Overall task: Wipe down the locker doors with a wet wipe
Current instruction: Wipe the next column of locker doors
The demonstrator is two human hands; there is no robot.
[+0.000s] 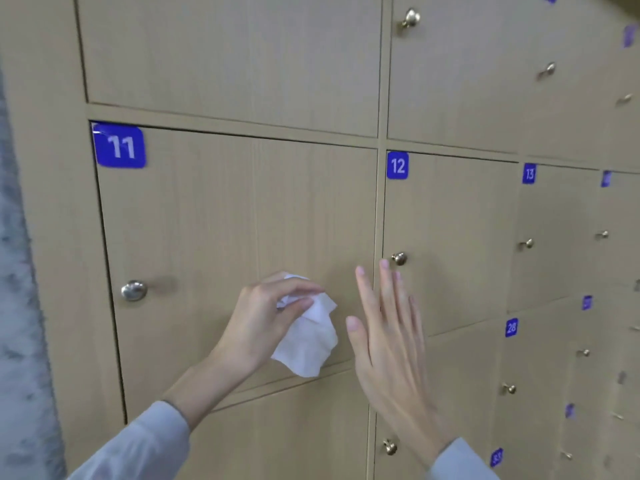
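A wall of light wooden lockers fills the view. Door 11 [225, 220] carries a blue number label at its top left and a round metal knob [134, 290] on its left side. My left hand [263, 317] pinches a crumpled white wet wipe [310, 341] in front of the lower right part of door 11; the wipe hangs down from my fingers. My right hand [388, 341] is held up beside it, fingers straight and spread, over the gap between door 11 and door 12 [450, 220]. Whether the wipe touches the door is unclear.
Door 12 has a small brass knob [399, 258] just above my right fingertips. More numbered doors with knobs run off to the right and below. A grey rough wall [17, 306] borders the lockers on the left.
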